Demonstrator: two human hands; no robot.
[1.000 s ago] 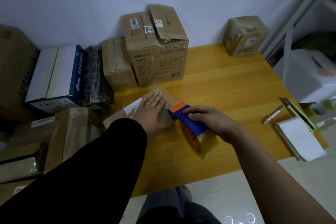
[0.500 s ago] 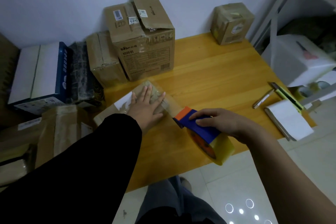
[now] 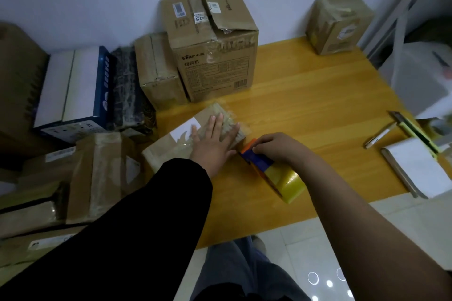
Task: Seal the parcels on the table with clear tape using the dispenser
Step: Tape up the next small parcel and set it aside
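A flat brown parcel (image 3: 171, 148) with a white label lies on the wooden table (image 3: 318, 105). My left hand (image 3: 212, 144) presses flat on its top, fingers straight and spread. My right hand (image 3: 278, 149) grips the blue and orange tape dispenser (image 3: 256, 160), whose orange end touches the parcel's right edge. The yellowish roll of clear tape (image 3: 286, 182) hangs below the dispenser, toward the table's front. Shiny tape covers the parcel's far end.
A large printed carton (image 3: 215, 56) and a smaller one (image 3: 159, 73) stand behind the parcel. More parcels (image 3: 97, 173) pile up at the left. A small box (image 3: 340, 22) sits at the back right. A notepad (image 3: 420, 171), pen (image 3: 380, 135) and knife lie at the right.
My right hand has brought the dispenser back left, up against the parcel's right edge, after pulling away toward the table's front. My left hand stays flat on the parcel.
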